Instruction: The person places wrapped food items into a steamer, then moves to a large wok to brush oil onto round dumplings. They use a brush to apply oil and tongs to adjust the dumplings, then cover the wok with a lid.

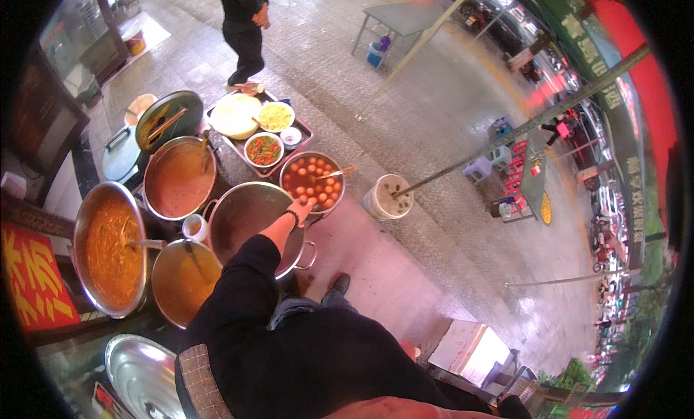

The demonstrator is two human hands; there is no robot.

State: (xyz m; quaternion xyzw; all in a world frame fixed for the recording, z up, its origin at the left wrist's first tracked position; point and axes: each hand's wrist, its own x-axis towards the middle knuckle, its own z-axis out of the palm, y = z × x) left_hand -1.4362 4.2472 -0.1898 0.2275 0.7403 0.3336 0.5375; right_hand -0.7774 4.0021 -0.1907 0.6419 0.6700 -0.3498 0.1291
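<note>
My left hand (pixel 301 207), with a dark beaded bracelet at the wrist, reaches to the near rim of a metal pot of round eggs in reddish broth (pixel 320 169). Its fingers touch or overlap that rim; whether they grip it I cannot tell. A ladle (pixel 339 173) rests in the egg pot. Below my forearm stands a large two-handled steel pot (pixel 238 218) with dark liquid inside. Only a small part of my right hand (pixel 409 349) shows past my dark top, and what it holds is hidden.
At the left are a wide pot of orange-red stew (pixel 111 251), a brownish soup pot (pixel 179 180) and a yellowish soup pot (pixel 181 283). A tray (pixel 306 134) bears bowls. A pole stands in a white bucket (pixel 387 199). A person (pixel 244 34) stands beyond the tray.
</note>
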